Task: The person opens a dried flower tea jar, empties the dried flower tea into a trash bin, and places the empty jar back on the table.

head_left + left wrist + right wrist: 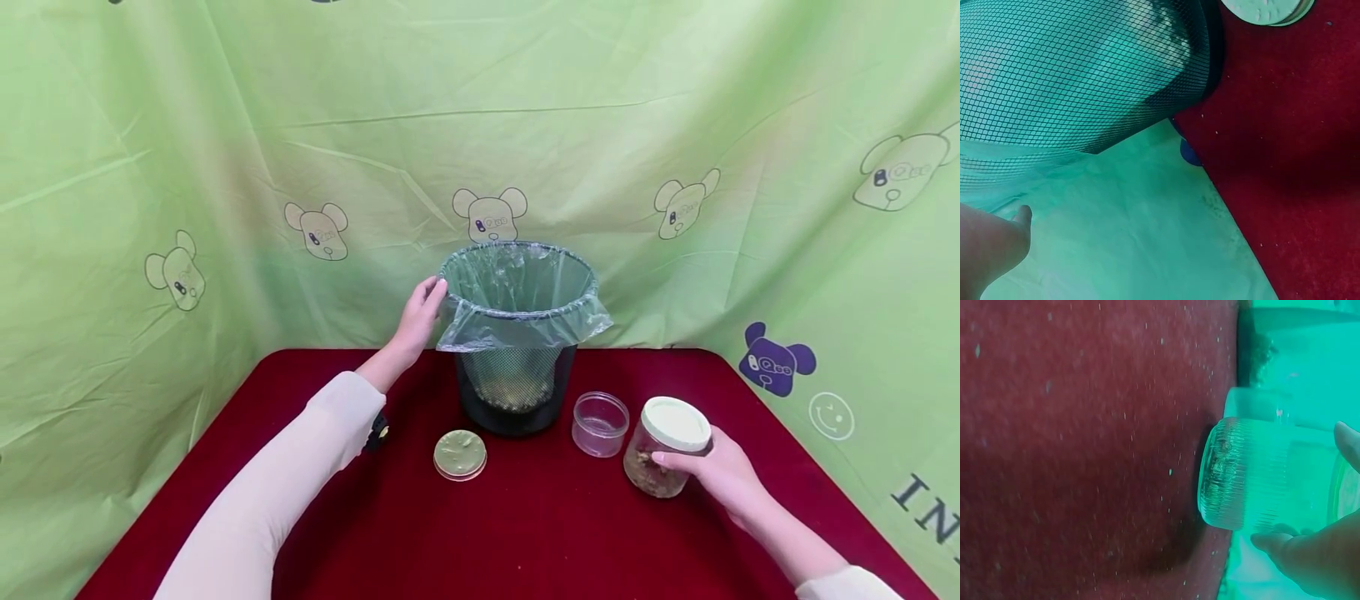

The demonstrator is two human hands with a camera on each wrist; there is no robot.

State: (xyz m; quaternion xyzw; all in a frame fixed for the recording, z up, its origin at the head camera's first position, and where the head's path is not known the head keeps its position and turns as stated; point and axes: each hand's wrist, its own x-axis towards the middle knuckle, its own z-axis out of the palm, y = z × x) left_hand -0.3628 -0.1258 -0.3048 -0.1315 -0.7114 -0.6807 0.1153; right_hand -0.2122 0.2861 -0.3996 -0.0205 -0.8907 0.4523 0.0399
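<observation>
We see the green cloth (390, 75) hung behind and at the sides of the red table (540, 533); a bin shoved backward could rub or catch on its folds. The bin (516, 422) stands upright near the back edge. It is mesh and probably light, so we think a hard pull at the rim could tip it. Its bag (495, 333) is only folded over that rim, and a tug on the overhang could drag it inward.

The jar (648, 475) is at the table's right side, capped, with brown contents low inside; we cannot tell whether its base touches the table. The right hand (723, 471) is curled round it, thumb across the front. Smooth walls could let it slip if that grip slackens. The left hand (420, 321) has its fingertips at the bin's left rim; we cannot tell whether they pinch or merely rest there, so its steadying may be weak.

The clear tub (600, 437) stands just beside the jar, so a leftward swing could knock it into the bin. The lid (460, 454) lies flat in front of the bin, where the left sleeve (345, 412) could brush it aside if lowered. Should the jar's white cap (678, 423) sit loosely, tilting might spill the contents.
</observation>
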